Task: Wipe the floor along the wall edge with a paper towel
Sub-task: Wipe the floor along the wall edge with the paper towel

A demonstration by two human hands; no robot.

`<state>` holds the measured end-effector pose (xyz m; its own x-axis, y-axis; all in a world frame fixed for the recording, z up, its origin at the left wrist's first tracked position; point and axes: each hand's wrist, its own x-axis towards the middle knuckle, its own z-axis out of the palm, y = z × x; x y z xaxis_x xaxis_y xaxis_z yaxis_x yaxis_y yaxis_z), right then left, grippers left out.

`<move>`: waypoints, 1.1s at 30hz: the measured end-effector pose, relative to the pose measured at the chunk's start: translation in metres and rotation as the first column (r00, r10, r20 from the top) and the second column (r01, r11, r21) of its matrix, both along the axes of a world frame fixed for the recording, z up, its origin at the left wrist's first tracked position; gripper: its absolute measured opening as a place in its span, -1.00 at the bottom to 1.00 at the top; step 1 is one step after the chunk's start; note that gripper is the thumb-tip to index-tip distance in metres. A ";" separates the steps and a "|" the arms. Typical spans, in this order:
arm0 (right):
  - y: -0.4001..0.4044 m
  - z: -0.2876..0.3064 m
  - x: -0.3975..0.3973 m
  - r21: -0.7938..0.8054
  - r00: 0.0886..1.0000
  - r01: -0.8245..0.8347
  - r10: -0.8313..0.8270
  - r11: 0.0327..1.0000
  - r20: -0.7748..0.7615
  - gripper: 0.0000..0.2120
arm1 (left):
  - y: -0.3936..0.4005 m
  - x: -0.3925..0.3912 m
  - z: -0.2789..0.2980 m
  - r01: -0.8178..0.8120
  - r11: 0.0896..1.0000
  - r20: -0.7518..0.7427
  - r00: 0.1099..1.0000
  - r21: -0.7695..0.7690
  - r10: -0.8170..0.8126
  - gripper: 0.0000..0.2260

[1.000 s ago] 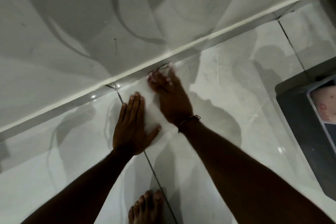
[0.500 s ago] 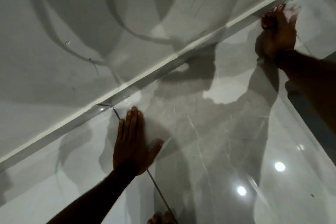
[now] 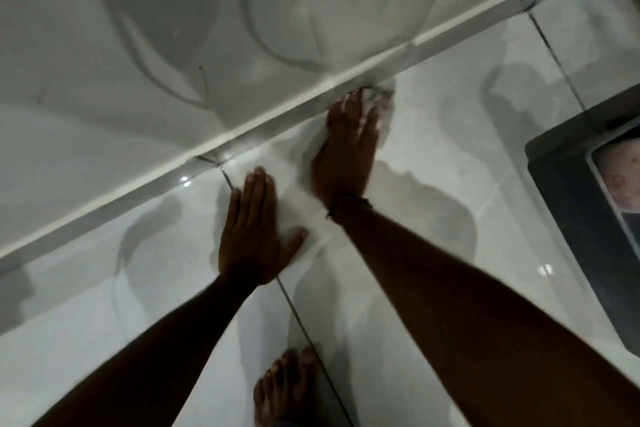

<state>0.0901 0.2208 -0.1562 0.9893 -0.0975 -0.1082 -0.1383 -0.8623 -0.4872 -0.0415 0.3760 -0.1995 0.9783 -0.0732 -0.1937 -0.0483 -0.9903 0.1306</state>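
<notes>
A white paper towel (image 3: 387, 94) lies crumpled on the glossy tiled floor (image 3: 433, 288), right at the pale wall edge strip (image 3: 277, 114). My right hand (image 3: 348, 149) presses down on it, fingertips against the strip, and most of the towel is hidden under the palm. My left hand (image 3: 251, 232) lies flat on the floor a little to the left and nearer to me, fingers together, thumb spread, holding nothing. Motion blur softens the towel's outline.
A dark flat object with a light-framed picture (image 3: 585, 218) lies on the floor at the right. My bare foot (image 3: 287, 388) stands at the bottom, beside a dark grout line (image 3: 298, 312). The grey wall (image 3: 138, 45) fills the upper left.
Half a second ago my right hand was far to the right along the wall edge. It has swept back left with the towel, close to my left hand, which stayed planted.
</notes>
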 end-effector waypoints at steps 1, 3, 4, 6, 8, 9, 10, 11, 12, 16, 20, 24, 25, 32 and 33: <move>0.020 0.002 -0.012 0.004 0.999 -0.033 0.033 0.999 -0.026 -0.36 | 0.001 0.000 -0.001 0.006 1.000 -0.003 1.000 0.003 -0.006 -0.05; 0.042 0.000 -0.035 0.014 0.992 -0.107 0.108 0.994 -0.072 -0.34 | 0.004 0.000 -0.002 0.031 0.999 -0.015 0.999 0.015 -0.031 -0.04; 0.047 0.000 -0.043 0.021 0.976 -0.191 0.192 0.981 -0.101 -0.33 | 0.004 0.000 -0.003 0.042 0.999 -0.017 0.999 0.024 -0.042 -0.05; 0.043 -0.005 -0.050 0.032 0.923 -0.377 0.378 0.926 -0.075 -0.40 | 0.004 -0.001 -0.003 0.044 0.999 -0.004 0.999 0.022 -0.044 -0.09; 0.027 -0.009 -0.046 0.006 0.850 -0.526 0.526 0.850 -0.030 -0.45 | 0.002 -0.001 -0.002 0.029 0.999 0.009 1.000 0.017 -0.030 -0.08; 0.021 -0.008 -0.042 -0.021 0.813 -0.582 0.582 0.813 -0.022 -0.44 | 0.002 0.000 -0.001 0.023 0.999 0.009 1.000 0.023 -0.023 -0.07; 0.018 -0.008 -0.039 -0.034 0.805 -0.593 0.592 0.805 -0.029 -0.41 | 0.002 0.000 -0.001 0.018 0.999 0.010 1.000 0.028 -0.019 -0.06; 0.018 -0.006 -0.038 -0.024 0.823 -0.568 0.568 0.822 -0.029 -0.40 | 0.002 0.000 -0.001 0.016 0.999 0.014 1.000 0.030 -0.017 -0.06; 0.019 -0.002 -0.038 -0.020 0.842 -0.539 0.538 0.842 -0.034 -0.40 | 0.003 0.000 0.000 0.017 0.999 0.017 1.000 0.031 -0.018 -0.06; 0.009 0.001 -0.031 -0.036 0.772 -0.634 0.635 0.772 0.018 -0.39 | 0.002 0.000 0.001 0.011 1.000 0.011 1.000 0.016 -0.011 -0.05; -0.044 -0.007 0.010 -0.155 0.762 -0.637 0.648 0.755 0.024 -0.39 | 0.001 0.000 0.003 0.000 1.000 0.019 1.000 -0.026 0.001 -0.06; -0.130 -0.013 0.059 -0.115 0.890 -0.406 0.421 0.907 0.176 -0.48 | -0.002 0.000 0.005 -0.026 0.999 0.003 1.000 -0.024 0.026 -0.04; -0.151 -0.015 0.071 -0.109 0.905 -0.357 0.373 0.928 0.207 -0.48 | -0.003 0.000 0.005 -0.028 0.999 0.006 1.000 -0.020 0.029 -0.04; -0.238 -0.007 0.161 0.737 0.893 0.329 -0.448 0.590 -0.040 -0.74 | -0.001 0.000 -0.001 -0.031 0.999 0.005 1.000 -0.015 0.031 -0.02; -0.245 -0.006 0.169 0.733 0.841 0.397 -0.539 0.552 -0.049 -0.77 | 0.000 -0.001 -0.003 -0.028 0.999 0.001 1.000 -0.016 0.028 -0.02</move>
